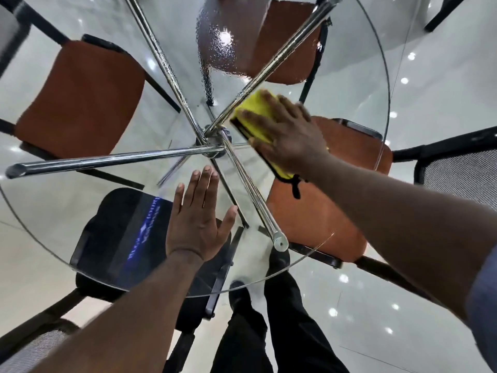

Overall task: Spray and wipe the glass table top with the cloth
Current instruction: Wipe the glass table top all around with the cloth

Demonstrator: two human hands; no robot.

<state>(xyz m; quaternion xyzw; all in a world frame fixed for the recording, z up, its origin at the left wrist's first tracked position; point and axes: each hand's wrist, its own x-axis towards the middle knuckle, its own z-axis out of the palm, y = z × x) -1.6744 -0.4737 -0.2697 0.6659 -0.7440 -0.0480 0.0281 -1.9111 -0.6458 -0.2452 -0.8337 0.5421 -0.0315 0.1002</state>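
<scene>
The round glass table top (53, 200) fills the view, with chrome legs (113, 158) crossing beneath it. My right hand (285, 138) lies flat with straight fingers on a folded yellow cloth (258, 114), pressing it onto the glass right of the centre. A wet patch of spray droplets (223, 44) covers the glass at the far side, just beyond the cloth. My left hand (199, 216) rests flat on the glass near me, fingers straight, holding nothing. No spray bottle is in view.
Orange-seated chairs (80, 98) stand under and around the table at the left, far side and right. A black chair (118, 232) sits under the near edge. My legs and shoes (269, 305) stand at the table's rim on a glossy tiled floor (443, 84).
</scene>
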